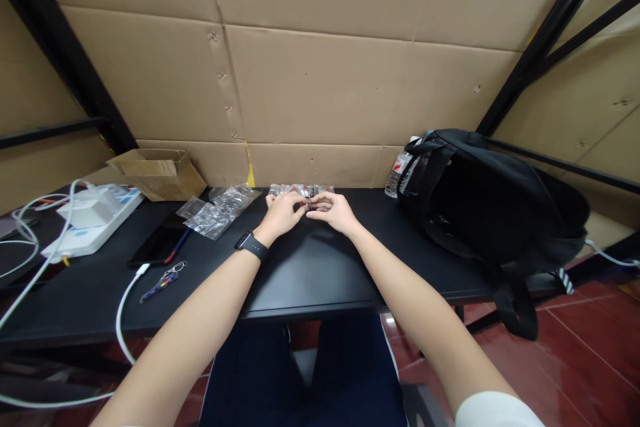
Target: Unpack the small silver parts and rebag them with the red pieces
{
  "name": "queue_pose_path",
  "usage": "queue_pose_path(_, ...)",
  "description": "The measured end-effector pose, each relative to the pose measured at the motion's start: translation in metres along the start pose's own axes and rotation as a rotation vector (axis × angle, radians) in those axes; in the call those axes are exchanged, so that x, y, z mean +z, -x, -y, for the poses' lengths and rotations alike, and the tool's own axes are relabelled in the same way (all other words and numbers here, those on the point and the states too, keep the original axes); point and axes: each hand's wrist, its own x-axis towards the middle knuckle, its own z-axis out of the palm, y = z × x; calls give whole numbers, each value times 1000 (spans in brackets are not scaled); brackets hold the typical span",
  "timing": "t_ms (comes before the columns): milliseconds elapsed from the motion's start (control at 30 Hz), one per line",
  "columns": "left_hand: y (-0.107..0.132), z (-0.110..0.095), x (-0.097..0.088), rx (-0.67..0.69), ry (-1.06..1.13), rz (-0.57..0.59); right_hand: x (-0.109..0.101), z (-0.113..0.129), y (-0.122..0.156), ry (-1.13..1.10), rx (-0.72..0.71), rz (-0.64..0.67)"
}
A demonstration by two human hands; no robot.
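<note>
My left hand [285, 212], with a dark watch [252, 245] on its wrist, and my right hand [334, 210] meet over the back middle of the black table [315, 273]. Fingertips of both close on a small dark object [309, 203] between them, too small and too covered to name. Just behind the hands lie clear plastic packets [300, 189] with reddish bits in them, partly hidden by my fingers. A bit of red shows beside the left hand.
Crumpled clear plastic bags [220, 210] and an open cardboard box [157, 173] are to the left. Nearer lie a black phone [159, 240], a keychain [164, 280] and a white power strip [97, 223] with cables. A black backpack [500, 207] and water bottle [399, 170] stand right.
</note>
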Motion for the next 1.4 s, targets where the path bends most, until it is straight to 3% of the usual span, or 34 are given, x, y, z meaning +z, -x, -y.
queue_pose_path(267,2,-2,2,61,-33,-54,0,-1,1,102,18,-30)
queue_pose_path(433,3,-5,1,94,-70,-30,-3,-5,-1,194,17,65)
queue_pose_path(567,3,-4,1,57,-48,-53,-9,-4,-3,297,-50,141)
queue_pose_path(800,0,4,1,19,13,-26,-13,-6,-5,544,-238,92)
queue_pose_path(900,0,7,0,-29,38,-20,-13,-7,-4,583,-231,62)
queue_pose_path(1067,2,9,5,73,30,109,-14,-6,-2,634,-197,68)
queue_pose_path(1200,3,12,12,66,-5,171,-15,-4,-1,676,-182,56)
queue_pose_path(1400,-2,33,1,50,14,152,-17,6,1,789,-142,105)
